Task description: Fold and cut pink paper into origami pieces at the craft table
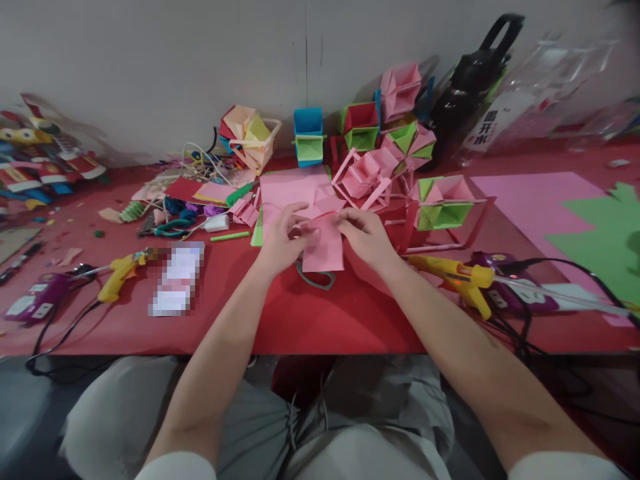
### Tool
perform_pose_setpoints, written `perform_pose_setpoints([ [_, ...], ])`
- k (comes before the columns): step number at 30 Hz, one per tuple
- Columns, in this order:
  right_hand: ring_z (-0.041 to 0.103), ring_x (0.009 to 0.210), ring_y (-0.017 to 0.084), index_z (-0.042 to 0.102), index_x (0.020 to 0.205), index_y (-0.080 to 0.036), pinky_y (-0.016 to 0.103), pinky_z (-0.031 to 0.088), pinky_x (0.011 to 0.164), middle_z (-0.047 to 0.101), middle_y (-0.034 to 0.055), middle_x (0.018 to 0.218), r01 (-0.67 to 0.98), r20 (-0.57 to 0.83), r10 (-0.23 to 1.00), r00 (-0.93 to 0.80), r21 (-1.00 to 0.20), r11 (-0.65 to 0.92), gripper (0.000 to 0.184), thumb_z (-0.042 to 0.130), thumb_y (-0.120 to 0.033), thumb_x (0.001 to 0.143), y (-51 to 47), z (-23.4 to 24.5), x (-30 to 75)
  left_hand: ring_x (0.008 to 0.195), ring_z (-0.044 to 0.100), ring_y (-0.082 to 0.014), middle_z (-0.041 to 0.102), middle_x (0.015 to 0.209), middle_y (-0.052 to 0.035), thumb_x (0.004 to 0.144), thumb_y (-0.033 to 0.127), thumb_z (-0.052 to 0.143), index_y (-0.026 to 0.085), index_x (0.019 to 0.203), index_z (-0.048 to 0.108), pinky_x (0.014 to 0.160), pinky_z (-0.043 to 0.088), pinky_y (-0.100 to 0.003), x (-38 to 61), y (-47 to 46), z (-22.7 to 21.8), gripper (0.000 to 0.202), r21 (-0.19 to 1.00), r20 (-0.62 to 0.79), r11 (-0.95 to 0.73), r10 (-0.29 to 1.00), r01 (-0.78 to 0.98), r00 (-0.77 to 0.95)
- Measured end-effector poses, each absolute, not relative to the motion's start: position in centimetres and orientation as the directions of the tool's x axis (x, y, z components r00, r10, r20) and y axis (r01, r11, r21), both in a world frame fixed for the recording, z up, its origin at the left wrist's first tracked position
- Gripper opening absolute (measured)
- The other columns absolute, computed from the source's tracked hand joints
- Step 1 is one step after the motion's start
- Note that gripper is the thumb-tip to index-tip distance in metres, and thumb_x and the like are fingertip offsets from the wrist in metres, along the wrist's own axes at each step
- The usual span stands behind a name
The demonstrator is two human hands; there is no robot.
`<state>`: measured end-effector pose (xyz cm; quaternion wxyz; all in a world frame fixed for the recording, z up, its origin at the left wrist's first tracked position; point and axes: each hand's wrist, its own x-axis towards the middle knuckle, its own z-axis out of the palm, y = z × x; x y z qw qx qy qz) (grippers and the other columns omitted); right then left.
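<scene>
Pink paper pinched by left hand and right hand; glue gun right, scissors beneath.

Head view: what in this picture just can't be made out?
All in the head view:
- pink paper: its top edge, covered by the left hand and right hand pinching it.
- white patch: pixelated.
- grey loop: rest hidden under the paper.
- green sheet: cut off by the right edge.
</scene>
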<state>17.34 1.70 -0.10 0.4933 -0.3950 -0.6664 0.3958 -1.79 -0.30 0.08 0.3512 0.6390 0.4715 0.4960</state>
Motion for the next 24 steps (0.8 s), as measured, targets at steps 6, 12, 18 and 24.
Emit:
perform_pose_setpoints([
  [6, 0.059, 0.076, 0.017, 0.065, 0.099, -0.02, 0.03, 0.049, 0.067, 0.066, 0.0038, 0.092, 0.15, 0.398, 0.886, -0.24, -0.886, 0.439, 0.033, 0.078, -0.041, 0.078, 1.6, -0.63, 17.19, 0.078, 0.066, -0.0176, 0.07, 0.079, -0.0044, 0.084, 0.041, 0.071, 0.014, 0.082, 0.067, 0.071, 0.055, -0.029, -1.95, 0.04, 0.29, 0.027, 0.942, 0.291, -0.3, 0.953, 0.151, 0.079],
  [12, 0.053, 0.066, 0.014, 0.062, 0.081, -0.021, 0.029, 0.045, 0.062, 0.057, -0.0011, 0.072, 0.207, 0.495, 0.854, -0.158, -0.83, 0.519, 0.025, 0.075, -0.042, 0.084, 1.11, -0.22, 17.01, 0.07, 0.068, -0.0164, 0.07, 0.08, -0.0042, 0.08, 0.04, 0.076, 0.016, 0.095, 0.06, 0.06, 0.053, -0.025, -1.69, -0.34, -0.01, 0.032, 0.973, 0.178, -0.195, 0.974, 0.12, 0.139],
  [18, 0.049, 0.058, 0.012, 0.067, 0.108, -0.022, 0.029, 0.041, 0.058, 0.052, -0.0054, 0.065, 0.22, 0.513, 0.854, -0.091, -0.826, 0.52, 0.031, 0.078, -0.037, 0.083, 1.55, -0.1, 17.38, 0.066, 0.067, -0.0119, 0.065, 0.08, 0.0028, 0.08, 0.02, 0.071, 0.023, 0.122, 0.042, 0.06, 0.052, -0.022, -1.48, -0.47, -0.07, 0.051, 0.974, 0.218, -0.22, 0.975, 0.06, 0.045],
  [24, 0.048, 0.054, 0.013, 0.062, 0.11, -0.024, 0.03, 0.04, 0.056, 0.053, -0.0067, 0.062, 0.261, 0.522, 0.85, -0.066, -0.813, 0.52, 0.027, 0.074, -0.031, 0.086, 1.63, -0.49, 17.6, 0.081, 0.066, -0.0125, 0.066, 0.091, -0.002, 0.084, 0.017, 0.062, 0.02, 0.093, 0.057, 0.072, 0.053, -0.025, -1.61, -0.38, -0.07, 0.011, 0.874, 0.408, -0.425, 0.905, 0.235, 0.122],
])
